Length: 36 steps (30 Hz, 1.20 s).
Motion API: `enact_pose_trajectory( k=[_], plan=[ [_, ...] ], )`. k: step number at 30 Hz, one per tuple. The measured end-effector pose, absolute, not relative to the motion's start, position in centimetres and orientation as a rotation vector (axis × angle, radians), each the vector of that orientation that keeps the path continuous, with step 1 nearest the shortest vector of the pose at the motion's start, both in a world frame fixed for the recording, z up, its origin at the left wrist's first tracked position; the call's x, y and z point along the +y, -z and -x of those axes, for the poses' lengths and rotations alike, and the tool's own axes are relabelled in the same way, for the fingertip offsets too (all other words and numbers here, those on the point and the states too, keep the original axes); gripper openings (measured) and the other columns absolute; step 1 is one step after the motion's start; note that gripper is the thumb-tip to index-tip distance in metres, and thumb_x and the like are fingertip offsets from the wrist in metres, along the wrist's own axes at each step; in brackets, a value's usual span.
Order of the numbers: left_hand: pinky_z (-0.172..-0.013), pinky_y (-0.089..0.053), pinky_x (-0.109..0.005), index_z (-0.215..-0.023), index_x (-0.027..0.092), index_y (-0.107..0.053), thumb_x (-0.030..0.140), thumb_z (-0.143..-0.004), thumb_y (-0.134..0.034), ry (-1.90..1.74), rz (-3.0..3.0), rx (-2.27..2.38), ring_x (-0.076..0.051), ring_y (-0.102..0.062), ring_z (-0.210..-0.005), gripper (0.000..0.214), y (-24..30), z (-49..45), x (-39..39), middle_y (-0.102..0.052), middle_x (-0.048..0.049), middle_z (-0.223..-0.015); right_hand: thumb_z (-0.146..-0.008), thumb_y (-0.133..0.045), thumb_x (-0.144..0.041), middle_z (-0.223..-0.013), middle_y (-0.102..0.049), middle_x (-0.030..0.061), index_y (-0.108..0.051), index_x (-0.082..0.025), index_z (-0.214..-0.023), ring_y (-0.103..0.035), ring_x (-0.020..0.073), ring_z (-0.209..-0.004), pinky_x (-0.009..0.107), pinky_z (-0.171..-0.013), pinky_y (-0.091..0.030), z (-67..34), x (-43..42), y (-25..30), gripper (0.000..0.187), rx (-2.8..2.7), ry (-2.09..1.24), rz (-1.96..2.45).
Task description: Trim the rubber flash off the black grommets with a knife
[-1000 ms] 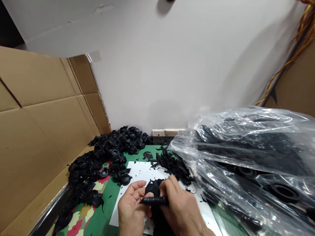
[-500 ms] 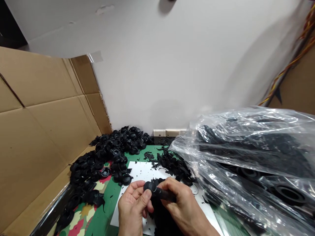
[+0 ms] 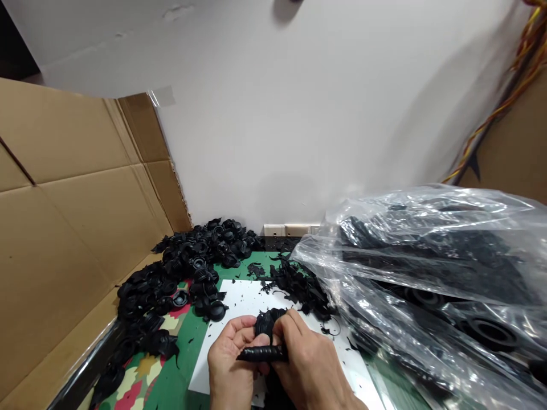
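My left hand point(image 3: 231, 364) pinches a small black ribbed rubber part point(image 3: 265, 324) between thumb and fingers, low in the middle of the view. My right hand point(image 3: 310, 364) is closed round a black tool handle point(image 3: 262, 354) that lies across the part's lower side, pointing left. Both hands hover over a white sheet point(image 3: 245, 302) on the green mat point(image 3: 177, 376). What the tool's tip touches is hidden by my fingers.
A heap of black rubber parts point(image 3: 188, 267) runs along the left by a cardboard wall point(image 3: 72, 216). Black trimmings point(image 3: 301, 287) lie behind the sheet. A clear plastic bag point(image 3: 427, 273) of black parts fills the right. A white wall point(image 3: 299, 114) stands behind.
The black tool has swung from pointing up-left at the part to lying level below it. My hands have stayed in the same spot, turning the part slightly.
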<state>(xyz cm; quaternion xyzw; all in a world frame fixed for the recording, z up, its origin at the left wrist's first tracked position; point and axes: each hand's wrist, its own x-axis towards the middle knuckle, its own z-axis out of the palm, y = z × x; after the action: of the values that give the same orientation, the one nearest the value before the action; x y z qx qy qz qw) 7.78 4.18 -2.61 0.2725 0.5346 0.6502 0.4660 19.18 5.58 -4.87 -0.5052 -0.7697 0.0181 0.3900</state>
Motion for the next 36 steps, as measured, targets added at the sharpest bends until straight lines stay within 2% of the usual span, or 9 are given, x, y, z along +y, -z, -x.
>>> enact_pose_trajectory(
  k=[3, 6, 10, 15, 21, 30, 33, 36],
  plan=[
    [-0.03, -0.025, -0.01, -0.075, 0.014, -0.062, 0.022, -0.046, -0.085, -1.588, -0.695, 1.285, -0.003, -0.045, -0.027, 0.038, 2.7, -7.3, 4.0, -0.064, 0.0028, -0.047, -0.07, -0.047, -0.011, -0.062, -0.059, 0.001, -0.054, -0.021, -0.068, -0.056, 0.0161, -0.042, 0.024, -0.041, -0.035, -20.1, 6.2, 4.4, 0.012, -1.815, -0.125, 1.358],
    [-0.03, -0.025, -0.009, -0.074, 0.013, -0.063, 0.027, -0.05, -0.084, -1.575, -0.694, 1.24, -0.003, -0.045, -0.028, 0.035, 3.0, -6.9, 3.9, -0.058, 0.0042, -0.043, -0.07, -0.046, -0.019, -0.053, -0.055, -0.0011, -0.05, -0.022, -0.06, -0.054, 0.017, -0.048, 0.025, -0.046, -0.04, -21.2, 7.0, 3.1, 0.01, -1.574, -0.536, 1.441],
    [-0.03, -0.024, -0.009, -0.073, 0.012, -0.063, 0.029, -0.049, -0.085, -1.58, -0.646, 1.212, -0.002, -0.043, -0.028, 0.037, 3.1, -6.8, 3.9, -0.057, 0.0047, -0.043, -0.073, -0.046, -0.034, -0.052, -0.048, -0.0023, -0.05, -0.02, -0.057, -0.047, 0.0153, -0.051, 0.026, -0.05, -0.038, -21.4, 7.1, 1.7, 0.021, -1.427, -0.958, 1.344],
    [-0.029, -0.023, -0.008, -0.076, 0.012, -0.061, 0.03, -0.046, -0.088, -1.582, -0.601, 1.243, -0.003, -0.046, -0.028, 0.045, 2.8, -6.8, 4.0, -0.059, 0.0047, -0.046, -0.073, -0.052, -0.033, -0.054, -0.049, -0.0033, -0.052, -0.019, -0.059, -0.045, 0.0135, -0.052, 0.024, -0.05, -0.037, -20.7, 6.0, 1.2, 0.02, -1.488, -1.135, 1.213],
    [-0.03, -0.025, -0.009, -0.076, 0.012, -0.06, 0.027, -0.044, -0.089, -1.594, -0.619, 1.195, -0.002, -0.047, -0.028, 0.046, 3.1, -6.9, 4.2, -0.064, 0.0023, -0.05, -0.073, -0.052, -0.022, -0.059, -0.061, 0.0016, -0.057, -0.019, -0.057, -0.056, 0.0165, -0.056, 0.024, -0.052, -0.041, -20.0, 5.5, 1.6, 0.017, -1.609, -1.047, 1.182],
    [-0.03, -0.023, -0.009, -0.077, 0.011, -0.063, 0.018, -0.043, -0.085, -1.588, -0.61, 1.192, -0.003, -0.047, -0.028, 0.041, 3.2, -7.0, 4.3, -0.067, 0.0, -0.05, -0.069, -0.048, -0.013, -0.062, -0.061, 0.0016, -0.054, -0.019, -0.058, -0.056, 0.0155, -0.058, 0.023, -0.054, -0.041, -20.1, 5.7, 1.7, 0.014, -1.763, -0.91, 1.237],
    [-0.029, -0.028, -0.011, -0.075, 0.011, -0.064, 0.013, -0.041, -0.082, -1.596, -0.57, 1.219, -0.004, -0.046, -0.027, 0.039, 3.1, -7.4, 4.3, -0.066, 0.0012, -0.047, -0.066, -0.05, -0.009, -0.062, -0.06, 0.0012, -0.05, -0.02, -0.059, -0.057, 0.0156, -0.057, 0.022, -0.052, -0.039, -19.8, 5.7, 2.2, 0.013, -1.873, -0.787, 1.297],
    [-0.029, -0.033, -0.014, -0.073, 0.012, -0.065, 0.013, -0.04, -0.083, -1.612, -0.552, 1.272, -0.006, -0.046, -0.028, 0.038, 3.1, -7.9, 4.3, -0.066, 0.0018, -0.046, -0.073, -0.051, -0.012, -0.064, -0.06, 0.0015, -0.05, -0.021, -0.065, -0.058, 0.0159, -0.05, 0.023, -0.046, -0.035, -19.3, 5.5, 3.6, 0.011, -1.982, -0.526, 1.339]
  ],
)
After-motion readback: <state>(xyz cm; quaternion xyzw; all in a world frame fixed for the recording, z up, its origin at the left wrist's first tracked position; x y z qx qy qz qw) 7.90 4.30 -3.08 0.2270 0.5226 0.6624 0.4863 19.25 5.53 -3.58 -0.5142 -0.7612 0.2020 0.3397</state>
